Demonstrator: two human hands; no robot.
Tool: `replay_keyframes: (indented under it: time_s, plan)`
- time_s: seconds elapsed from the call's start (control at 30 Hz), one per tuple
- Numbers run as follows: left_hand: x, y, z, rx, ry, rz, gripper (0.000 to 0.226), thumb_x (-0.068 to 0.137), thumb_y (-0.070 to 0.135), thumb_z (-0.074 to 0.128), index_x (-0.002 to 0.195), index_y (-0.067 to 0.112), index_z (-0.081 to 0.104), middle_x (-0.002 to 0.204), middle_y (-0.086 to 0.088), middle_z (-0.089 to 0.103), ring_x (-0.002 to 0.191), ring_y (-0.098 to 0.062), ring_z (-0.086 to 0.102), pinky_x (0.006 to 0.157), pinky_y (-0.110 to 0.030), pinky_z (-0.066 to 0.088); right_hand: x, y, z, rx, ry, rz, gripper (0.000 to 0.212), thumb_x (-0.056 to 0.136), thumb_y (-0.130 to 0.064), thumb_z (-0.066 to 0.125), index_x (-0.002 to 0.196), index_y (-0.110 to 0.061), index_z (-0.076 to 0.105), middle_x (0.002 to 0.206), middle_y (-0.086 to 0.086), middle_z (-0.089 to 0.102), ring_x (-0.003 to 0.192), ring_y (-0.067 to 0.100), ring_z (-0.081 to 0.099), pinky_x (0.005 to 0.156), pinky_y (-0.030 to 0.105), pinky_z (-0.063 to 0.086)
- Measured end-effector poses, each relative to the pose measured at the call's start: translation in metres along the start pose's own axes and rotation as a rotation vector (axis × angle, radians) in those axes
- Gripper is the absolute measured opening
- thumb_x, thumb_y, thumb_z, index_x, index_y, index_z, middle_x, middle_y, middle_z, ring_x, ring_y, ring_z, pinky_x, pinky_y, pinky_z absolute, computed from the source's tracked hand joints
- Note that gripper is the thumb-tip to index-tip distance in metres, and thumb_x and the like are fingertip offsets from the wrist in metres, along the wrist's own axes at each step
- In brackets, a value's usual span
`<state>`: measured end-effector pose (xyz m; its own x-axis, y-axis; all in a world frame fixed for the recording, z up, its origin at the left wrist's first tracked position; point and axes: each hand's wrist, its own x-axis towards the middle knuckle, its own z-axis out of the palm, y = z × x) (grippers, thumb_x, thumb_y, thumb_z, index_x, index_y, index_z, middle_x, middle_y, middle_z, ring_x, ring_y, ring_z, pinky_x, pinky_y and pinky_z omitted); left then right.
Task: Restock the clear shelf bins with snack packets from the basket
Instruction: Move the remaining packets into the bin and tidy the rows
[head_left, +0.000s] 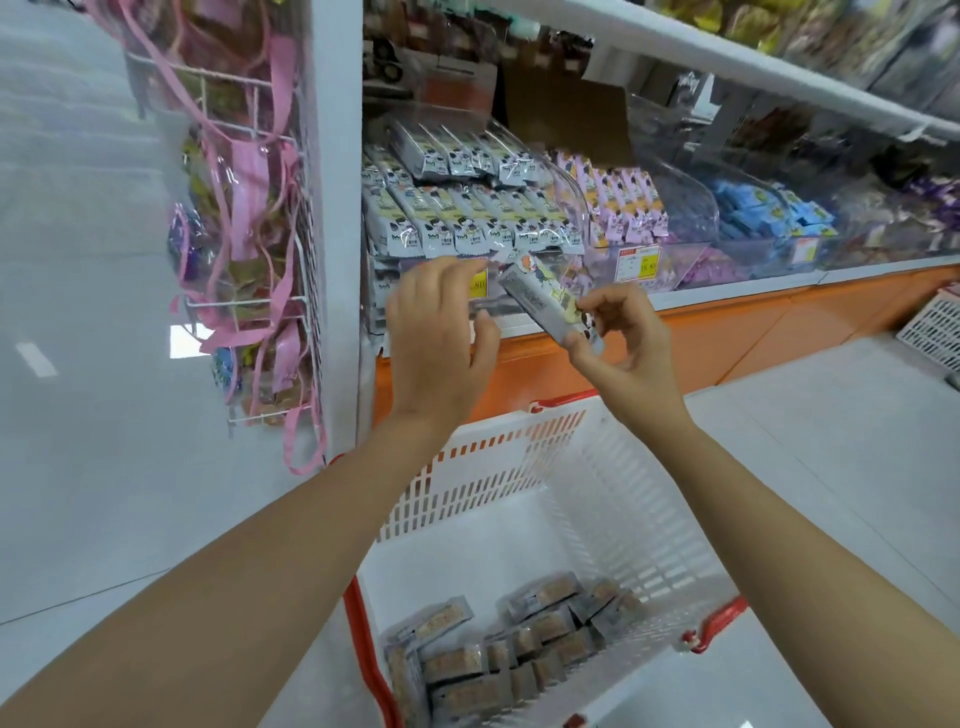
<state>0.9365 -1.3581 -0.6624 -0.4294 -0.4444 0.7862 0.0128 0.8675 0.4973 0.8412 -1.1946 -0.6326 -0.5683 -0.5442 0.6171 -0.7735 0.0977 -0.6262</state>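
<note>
Right hand (623, 332) pinches snack packet (540, 296); price tag (641, 262) reads perhaps 15.80.

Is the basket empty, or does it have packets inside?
Not empty. Several packets lie at the near end of the basket; the far part of its floor is bare.

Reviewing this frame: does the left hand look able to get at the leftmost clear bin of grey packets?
Probably yes. The left hand holds nothing and hovers right before that bin, whose top is open; the packet in the right hand sits off to the side.
</note>
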Motion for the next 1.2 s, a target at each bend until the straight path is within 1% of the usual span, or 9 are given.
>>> replay_keyframes:
  time_s: [0.1, 0.2, 0.27, 0.4, 0.63, 0.8, 0.93, 1.07, 1.2]
  plan:
    - [0.010, -0.006, -0.015, 0.271, -0.002, 0.079, 0.049, 0.080, 0.016, 0.054, 0.129, 0.011, 0.056, 0.134, -0.010, 0.053, 0.130, -0.028, 0.042, 0.112, -0.048, 0.025, 0.024, -0.015, 0.000, 0.008, 0.031, -0.010, 0.021, 0.085, -0.003, 0.068, 0.101, -0.010, 0.056, 0.092, 0.016, 0.056, 0.079, 0.027, 0.048, 0.073, 0.030, 0.042]
    - [0.013, -0.019, -0.024, 0.517, -0.155, 0.114, 0.066, 0.087, 0.026, 0.051, 0.150, 0.012, 0.035, 0.159, -0.009, 0.028, 0.149, -0.028, 0.018, 0.120, -0.053, 0.003, 0.055, -0.028, 0.007, -0.052, -0.001, -0.034, 0.018, 0.088, -0.009, 0.067, 0.103, -0.007, 0.058, 0.092, 0.016, 0.057, 0.081, 0.028, 0.049, 0.072, 0.030, 0.042]
    - [0.013, -0.029, -0.030, 0.601, -0.218, 0.099, 0.073, 0.090, 0.031, 0.049, 0.155, 0.014, 0.021, 0.163, -0.007, 0.014, 0.151, -0.027, 0.006, 0.119, -0.054, -0.004, 0.079, -0.035, 0.016, -0.093, -0.014, -0.036, 0.018, 0.088, -0.015, 0.067, 0.103, -0.010, 0.059, 0.090, 0.015, 0.057, 0.080, 0.027, 0.050, 0.070, 0.032, 0.043]
    - [0.016, -0.039, -0.039, 0.681, -0.296, 0.098, 0.079, 0.088, 0.030, 0.051, 0.156, 0.012, 0.016, 0.164, -0.008, 0.012, 0.152, -0.024, 0.003, 0.119, -0.057, -0.006, 0.122, -0.045, 0.043, -0.197, -0.071, -0.041, 0.017, 0.087, -0.029, 0.067, 0.100, -0.022, 0.060, 0.079, -0.002, 0.053, 0.070, 0.009, 0.047, 0.065, 0.029, 0.042]
    - [0.020, -0.045, -0.043, 0.695, -0.267, 0.167, 0.076, 0.080, 0.023, 0.053, 0.152, 0.009, 0.032, 0.158, -0.009, 0.031, 0.149, -0.025, 0.019, 0.119, -0.057, -0.001, 0.177, -0.049, 0.096, -0.402, -0.142, -0.034, 0.016, 0.086, -0.032, 0.066, 0.096, -0.025, 0.056, 0.070, -0.005, 0.054, 0.061, 0.010, 0.047, 0.059, 0.031, 0.040]
    - [0.019, -0.052, -0.041, 0.672, -0.231, 0.204, 0.074, 0.080, 0.021, 0.050, 0.151, 0.009, 0.034, 0.158, -0.010, 0.031, 0.149, -0.025, 0.020, 0.119, -0.058, 0.000, 0.199, -0.045, 0.120, -0.583, -0.172, -0.121, 0.018, 0.089, -0.031, 0.061, 0.094, -0.025, 0.045, 0.084, 0.002, 0.058, 0.074, 0.025, 0.055, 0.060, 0.033, 0.039]
    - [0.019, -0.061, -0.041, 0.645, -0.230, 0.231, 0.071, 0.083, 0.017, 0.043, 0.153, 0.010, 0.029, 0.160, -0.008, 0.027, 0.150, -0.024, 0.016, 0.119, -0.059, 0.002, 0.210, -0.037, 0.130, -0.582, -0.158, -0.105, 0.021, 0.092, -0.034, 0.061, 0.104, -0.019, 0.056, 0.103, 0.009, 0.060, 0.089, 0.028, 0.058, 0.070, 0.039, 0.048]
    - [0.019, -0.064, -0.040, 0.625, -0.215, 0.235, 0.070, 0.082, 0.015, 0.044, 0.151, 0.011, 0.032, 0.159, -0.008, 0.030, 0.149, -0.023, 0.020, 0.118, -0.059, 0.010, 0.214, -0.033, 0.141, -0.566, -0.182, -0.126, 0.029, 0.091, -0.041, 0.059, 0.109, -0.019, 0.065, 0.097, 0.005, 0.058, 0.081, 0.023, 0.055, 0.063, 0.031, 0.037]
    - [0.018, -0.062, -0.038, 0.626, -0.224, 0.221, 0.073, 0.082, 0.012, 0.049, 0.152, 0.011, 0.030, 0.159, -0.007, 0.028, 0.150, -0.022, 0.018, 0.118, -0.059, 0.008, 0.212, -0.028, 0.141, -0.536, -0.193, -0.064, 0.022, 0.092, -0.034, 0.060, 0.105, -0.018, 0.068, 0.095, 0.004, 0.050, 0.081, 0.018, 0.048, 0.069, 0.030, 0.038]
